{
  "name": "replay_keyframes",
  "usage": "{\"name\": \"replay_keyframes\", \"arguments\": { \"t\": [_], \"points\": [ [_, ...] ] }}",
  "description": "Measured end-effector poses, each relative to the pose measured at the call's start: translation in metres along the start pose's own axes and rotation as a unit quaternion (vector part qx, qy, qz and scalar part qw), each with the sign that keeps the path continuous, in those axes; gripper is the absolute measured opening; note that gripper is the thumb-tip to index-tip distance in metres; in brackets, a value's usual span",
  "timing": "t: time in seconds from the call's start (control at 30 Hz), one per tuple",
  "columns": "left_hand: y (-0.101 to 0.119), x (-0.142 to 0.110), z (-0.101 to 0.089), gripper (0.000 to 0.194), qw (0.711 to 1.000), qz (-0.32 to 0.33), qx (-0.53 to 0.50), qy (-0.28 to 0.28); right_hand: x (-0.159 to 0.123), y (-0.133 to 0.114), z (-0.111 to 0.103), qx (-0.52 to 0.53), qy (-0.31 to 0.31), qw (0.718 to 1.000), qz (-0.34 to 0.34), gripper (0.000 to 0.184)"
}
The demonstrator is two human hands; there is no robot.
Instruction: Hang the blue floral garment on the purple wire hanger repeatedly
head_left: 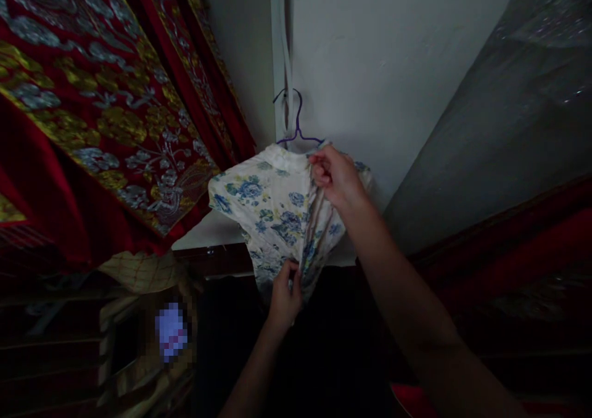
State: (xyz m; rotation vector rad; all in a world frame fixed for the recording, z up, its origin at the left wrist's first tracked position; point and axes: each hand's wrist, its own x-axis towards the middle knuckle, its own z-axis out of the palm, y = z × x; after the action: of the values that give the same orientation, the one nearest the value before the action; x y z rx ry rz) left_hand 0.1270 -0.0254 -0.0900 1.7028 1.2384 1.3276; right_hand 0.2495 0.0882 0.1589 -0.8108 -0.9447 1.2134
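A white floral blouse [277, 202] with blue flowers hangs on a purple wire hanger [298, 128] against the wall. Near its collar, my right hand [335, 174] pinches the fabric at the upper end of the front opening. Lower on the same front edge, my left hand [287, 291] has thumb and fingers closed on the cloth. Between the two hands the edge runs nearly straight down. Whatever small fastening may lie under my fingertips is hidden. The blouse's lower hem fades into the dark.
Red embroidered cloth [139, 122] with gold and silver patterns hangs at the left. Behind the hanger is a pale wall [370, 54] with a cord [284, 42]. Clear plastic sheeting [522, 85] covers something at the right. A wooden chair [108, 338] stands lower left.
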Motion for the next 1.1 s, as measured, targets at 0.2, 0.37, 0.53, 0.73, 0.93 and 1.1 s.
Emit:
{"name": "replay_keyframes", "arguments": {
  "t": [0.2,0.37,0.53,0.73,0.93,1.1],
  "points": [
    [0.035,0.045,-0.034,0.024,0.997,0.073,0.004,-0.026,-0.024,0.012,-0.002,-0.093,-0.069,0.99,-0.085,0.023],
    [0.118,0.125,-0.078,0.057,0.96,0.267,0.051,0.072,-0.032,0.021,-0.008,-0.096,-0.084,0.988,-0.089,0.02],
    [0.164,0.18,-0.101,0.025,0.92,0.341,0.188,-0.036,-0.033,0.022,-0.006,-0.027,-0.078,0.996,-0.034,0.019],
    [0.175,0.179,-0.105,0.016,0.905,0.356,0.231,-0.044,-0.03,0.029,-0.009,0.056,-0.103,0.992,0.038,0.012],
    [0.177,0.175,-0.111,0.016,0.902,0.359,0.236,-0.051,-0.023,0.036,-0.007,0.114,-0.123,0.985,0.035,0.009],
    [0.172,0.174,-0.101,0.014,0.909,0.367,0.198,0.009,-0.02,0.047,-0.01,0.1,-0.133,0.985,0.035,0.023]
  ]
}}
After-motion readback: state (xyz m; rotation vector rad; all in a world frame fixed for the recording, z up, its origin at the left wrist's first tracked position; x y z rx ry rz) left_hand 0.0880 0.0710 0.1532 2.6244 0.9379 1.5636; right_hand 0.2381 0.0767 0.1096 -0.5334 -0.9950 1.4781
